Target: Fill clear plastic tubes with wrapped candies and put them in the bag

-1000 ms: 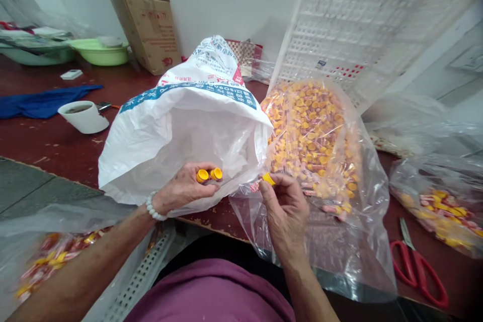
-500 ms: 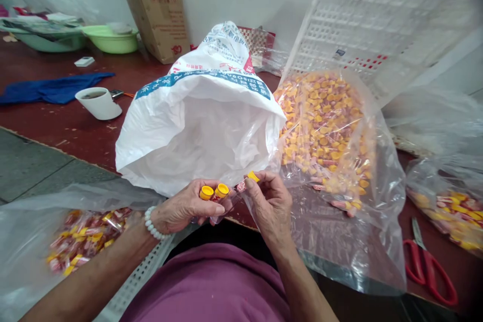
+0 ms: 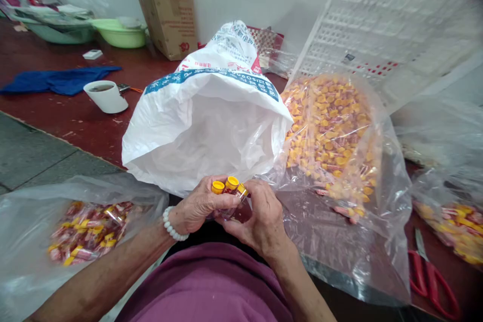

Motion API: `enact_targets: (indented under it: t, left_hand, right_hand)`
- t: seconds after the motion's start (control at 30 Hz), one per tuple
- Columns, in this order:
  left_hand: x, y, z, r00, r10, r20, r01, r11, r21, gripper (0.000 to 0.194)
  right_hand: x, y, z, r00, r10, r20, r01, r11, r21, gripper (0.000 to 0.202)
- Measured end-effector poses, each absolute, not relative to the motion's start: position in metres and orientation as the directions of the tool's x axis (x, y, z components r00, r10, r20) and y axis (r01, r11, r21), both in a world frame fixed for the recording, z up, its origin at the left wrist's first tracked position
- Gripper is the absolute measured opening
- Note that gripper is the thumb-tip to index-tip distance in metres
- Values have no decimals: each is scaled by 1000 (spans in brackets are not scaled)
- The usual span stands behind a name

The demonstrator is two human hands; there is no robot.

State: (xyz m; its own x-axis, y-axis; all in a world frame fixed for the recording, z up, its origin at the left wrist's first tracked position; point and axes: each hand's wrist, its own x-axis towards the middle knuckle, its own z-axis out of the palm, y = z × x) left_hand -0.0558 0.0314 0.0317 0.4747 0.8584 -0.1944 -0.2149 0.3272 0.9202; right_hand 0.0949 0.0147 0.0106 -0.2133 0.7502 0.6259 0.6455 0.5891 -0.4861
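Note:
Small clear tubes with yellow caps (image 3: 232,182) stand bunched together, caps up, between my two hands. My left hand (image 3: 202,205), with a pale bead bracelet (image 3: 171,224) at its wrist, is closed round them, thumb across the front. My right hand (image 3: 262,214) curls about their right side, fingers at the rightmost tube. Clear film shows below the caps, mostly hidden by the fingers. Just beyond lies a large white sack (image 3: 162,136), its wide mouth facing me.
Right of the sack, a clear bag (image 3: 328,126) holds many yellow-capped tubes. Another tube-filled bag (image 3: 86,231) lies lower left. Red-handled scissors (image 3: 428,276) rest at the right. A white cup (image 3: 107,98), blue cloth (image 3: 56,79), carton (image 3: 171,15) and leaning white crate (image 3: 377,25) stand farther back.
My right hand has moved left with its tube, which now sits beside the two in my left hand. The whole view has shifted slightly.

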Motion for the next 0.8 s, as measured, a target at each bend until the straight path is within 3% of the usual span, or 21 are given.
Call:
enact_targets:
  t: [0.13, 0.3, 0.37, 0.6, 0.8]
  left_hand:
    - [-58, 31, 32, 430, 879, -205, -261, 338, 904, 19]
    - [-78, 20, 30, 294, 923, -247, -363, 347, 864, 36]
    - [-85, 14, 27, 243, 932, -269, -425, 352, 834, 42]
    - [-106, -7, 18, 33, 945, -326, -622, 275, 733, 54]
    - [-168, -36, 6, -254, 902, -350, -480, 197, 855, 46]
  right_hand:
    - [90, 20, 15, -207, 853, 479, 548, 507, -666, 49]
    - [72, 19, 7, -297, 850, 435, 436, 526, -731, 69]
    - [64, 18, 3, -305, 828, 471, 428, 561, -709, 75]
    - [30, 29, 6, -598, 553, 581, 356, 832, -425, 59]
    - [2, 30, 4, -737, 515, 437, 268, 817, -511, 83]
